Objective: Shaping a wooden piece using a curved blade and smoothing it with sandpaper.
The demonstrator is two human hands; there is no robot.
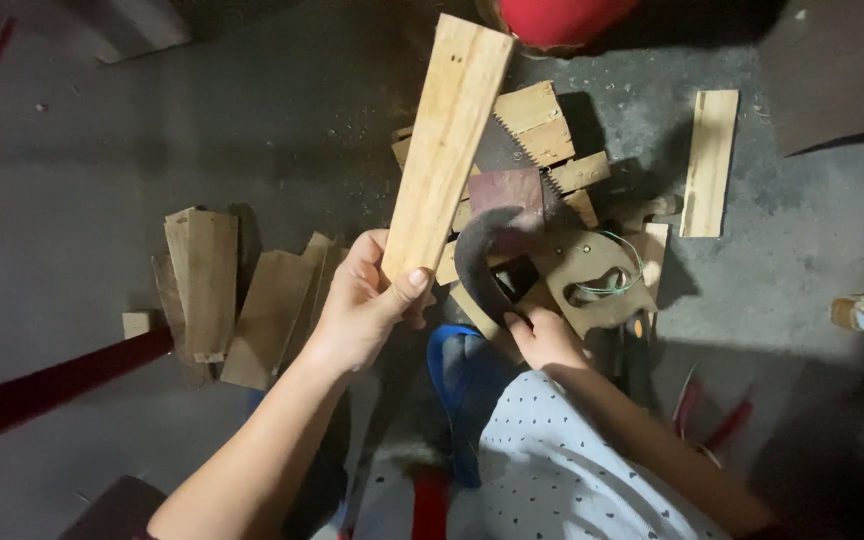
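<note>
Two hands work over a dark concrete floor [252,150]. The left hand [367,300] pinches the near end of a long pale wooden plank [447,150], thumb on its face, fingers wrapped behind, so the board rises beyond the fingertips. The right hand [547,338] closes on a curved dark blade [477,265], just ahead of its knuckles, beside a handsaw [592,280] on offcuts. A firmer, lower grip would steady the plank; the blade edge sits close to the fingers.
</note>
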